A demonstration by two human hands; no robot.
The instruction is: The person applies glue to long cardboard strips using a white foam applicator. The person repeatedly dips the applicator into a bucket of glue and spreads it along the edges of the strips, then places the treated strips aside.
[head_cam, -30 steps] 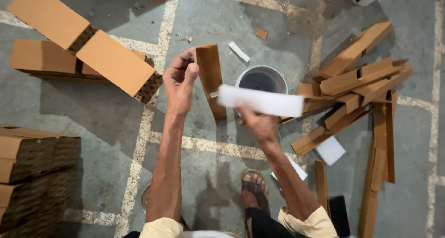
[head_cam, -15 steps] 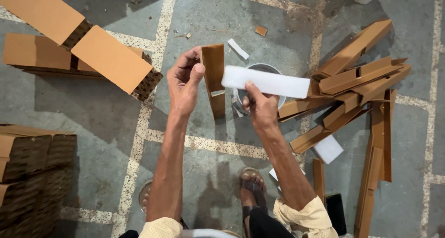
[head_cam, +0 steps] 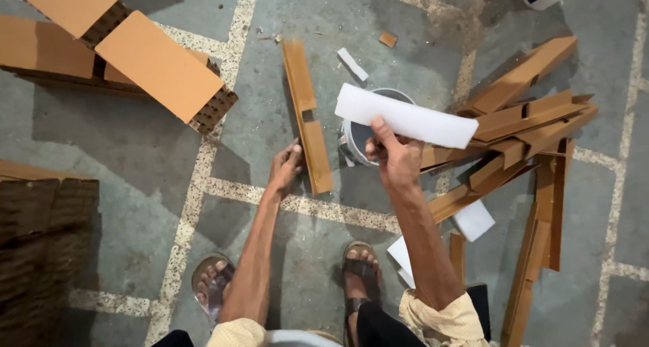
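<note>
Behind the white strip (head_cam: 405,120) in the right grip (head_cam: 395,159), a bucket (head_cam: 362,141) half hides; left hand (head_cam: 285,168) open

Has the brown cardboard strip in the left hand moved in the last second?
Yes. The cardboard strip went from raised beside the bucket down flat onto the floor, left of it; left hand touches its edge.

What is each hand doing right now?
Left hand: fingers on the brown cardboard strip lying on the floor.
Right hand: closed on a white strip.
</note>
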